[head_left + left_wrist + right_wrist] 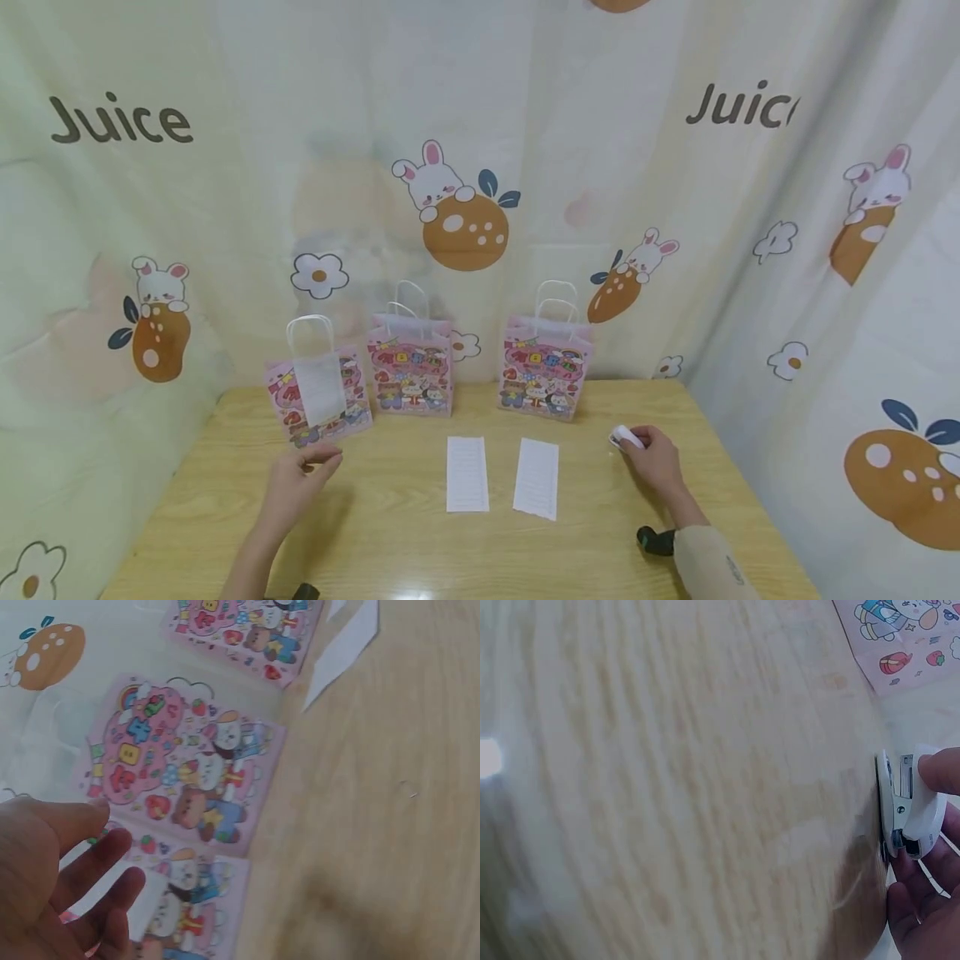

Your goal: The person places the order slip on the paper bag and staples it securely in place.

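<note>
A small white stapler is pinched between the thumb and fingers of my right hand, at the table's right side. In the right wrist view its hinged parts stand apart. My left hand, fingers loosely bent and holding nothing, is in front of the leftmost pink paper gift bag. A white printed paper slip lies flat against that bag's front, below its white handle. In the left wrist view, my left hand overlaps this bag and slip.
Two more pink cartoon gift bags stand upright along the back of the wooden table. Two white paper slips lie side by side in the middle. A patterned curtain hangs behind.
</note>
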{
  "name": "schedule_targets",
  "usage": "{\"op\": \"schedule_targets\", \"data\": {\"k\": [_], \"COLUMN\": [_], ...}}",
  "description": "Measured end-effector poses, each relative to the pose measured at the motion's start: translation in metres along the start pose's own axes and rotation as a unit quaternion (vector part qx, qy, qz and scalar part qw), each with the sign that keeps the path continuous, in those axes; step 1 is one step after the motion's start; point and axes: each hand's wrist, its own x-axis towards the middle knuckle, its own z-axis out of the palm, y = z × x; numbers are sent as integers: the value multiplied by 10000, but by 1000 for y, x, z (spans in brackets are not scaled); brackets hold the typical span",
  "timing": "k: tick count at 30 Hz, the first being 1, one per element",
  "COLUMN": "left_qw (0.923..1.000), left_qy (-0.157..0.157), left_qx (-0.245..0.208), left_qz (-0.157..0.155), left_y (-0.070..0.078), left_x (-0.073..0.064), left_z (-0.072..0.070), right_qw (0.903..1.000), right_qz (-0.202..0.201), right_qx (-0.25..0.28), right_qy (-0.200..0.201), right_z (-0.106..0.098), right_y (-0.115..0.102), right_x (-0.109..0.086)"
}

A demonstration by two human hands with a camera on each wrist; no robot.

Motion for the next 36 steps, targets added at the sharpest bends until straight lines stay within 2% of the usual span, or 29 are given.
{"op": "schedule_targets", "data": {"k": [6,9,13,16,20,25,32,36], "left_qw": [9962,9935,9909,9887,9868,9870,9889,9865], "left_qy": [-532,-692,-771,-867,-1064,-1177,-1218,-1373], "left_qx": [-296,-424,-578,-693,-785,-688,-693,-769], "left_qz": [-622,-793,-942,-1010,-934,-847,-490,-451], "left_y": [-10,-13,-18,-21,-21,-18,-10,-5], "left_x": [-15,-22,-31,-34,-29,-16,1,10], "left_z": [19,24,30,35,44,55,73,89], "right_qw": [9998,9997,9965,9940,9921,9891,9874,9836], "right_qz": [-91,-194,-487,-737,-1013,-1276,-1350,-1544], "right_qx": [141,71,13,235,438,585,799,838], "right_qy": [-68,136,686,768,600,434,-184,-402], "right_z": [-2,-3,2,10,25,48,79,91], "right_y": [2,-3,-22,-44,-73,-99,-120,-129], "right_x": [-4,-9,-20,-31,-42,-50,-56,-60]}}
